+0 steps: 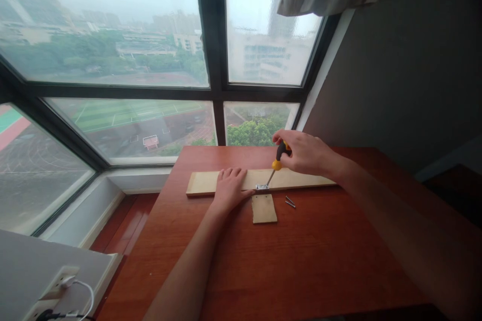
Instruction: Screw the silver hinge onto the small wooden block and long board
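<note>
Right hand (305, 153) grips screwdriver (276, 163), tip on hinge (262, 186) joining long plank (211, 182) to small board (264, 208); left hand (229, 188) flat, steadying plank; two loose screws (289, 202) apparently remain undriven

A single head-worn view looks forward and steeply down along both bare forearms onto the reddish-brown wooden table (301, 271) — its near edge sits close under the lens, its far edge against the dark-framed window (211, 93). The upper half faces outward through the glass, and the grey wall (406, 70) closes the right side.
</note>
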`<action>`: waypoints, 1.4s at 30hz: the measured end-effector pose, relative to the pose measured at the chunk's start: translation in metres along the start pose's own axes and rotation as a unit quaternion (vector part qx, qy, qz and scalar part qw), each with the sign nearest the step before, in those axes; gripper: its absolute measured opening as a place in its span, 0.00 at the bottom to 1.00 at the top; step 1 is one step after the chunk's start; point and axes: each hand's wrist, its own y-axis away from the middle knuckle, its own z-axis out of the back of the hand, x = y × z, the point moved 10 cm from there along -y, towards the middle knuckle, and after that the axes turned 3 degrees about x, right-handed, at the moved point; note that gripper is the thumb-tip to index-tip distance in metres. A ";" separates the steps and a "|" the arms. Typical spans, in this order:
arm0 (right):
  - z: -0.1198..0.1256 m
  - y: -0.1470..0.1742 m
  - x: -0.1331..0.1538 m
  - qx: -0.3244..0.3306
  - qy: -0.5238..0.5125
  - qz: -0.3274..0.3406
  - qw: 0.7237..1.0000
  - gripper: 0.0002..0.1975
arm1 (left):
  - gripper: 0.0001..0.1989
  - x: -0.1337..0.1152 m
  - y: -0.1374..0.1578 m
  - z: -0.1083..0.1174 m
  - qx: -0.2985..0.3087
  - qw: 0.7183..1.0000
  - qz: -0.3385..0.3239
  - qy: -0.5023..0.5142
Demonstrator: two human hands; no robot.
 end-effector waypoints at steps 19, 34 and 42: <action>0.003 -0.002 -0.011 -0.009 0.085 -0.064 0.994 0.19 | 0.30 -0.001 0.000 0.001 -0.001 1.000 -0.002 0.000; -0.002 -0.001 -0.003 0.014 0.026 -0.014 0.999 0.14 | 0.31 -0.001 0.000 0.000 0.007 1.000 0.000 -0.001; 0.000 -0.005 -0.004 0.016 0.044 -0.021 0.999 0.13 | 0.30 -0.008 -0.002 0.002 0.001 0.999 -0.002 0.033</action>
